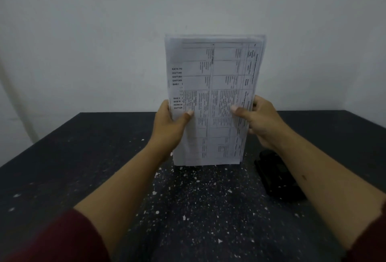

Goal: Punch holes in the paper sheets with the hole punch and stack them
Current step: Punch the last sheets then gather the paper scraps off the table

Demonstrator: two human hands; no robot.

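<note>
- The left hand (167, 123) gripped the left edge of the paper sheets (213, 98), its thumb laid across the printed front and its fingers curled out of sight behind.
- The right hand (261, 121) gripped the right edge the same way, thumb on the front, fingers wrapped round the back.
- The sheets stood upright as one bundle between the two hands, long side vertical, with the lower edge down at the bench (62, 157); whether it touched the surface could not be told.
- The front sheet carried a printed table turned sideways, and a sheet behind it stuck out on the left, showing short lines of bold text.
- The hole punch (277, 178), black, lay on the bench to the right of the bundle, partly covered by the right forearm.
- Small white paper bits (198, 194) were scattered over the dark bench, thickest just near of the bundle.
- Dark red sleeves (52, 238) covered both arms close to the camera.
- A plain pale wall (104, 31) rose beyond the far edge of the bench.
</note>
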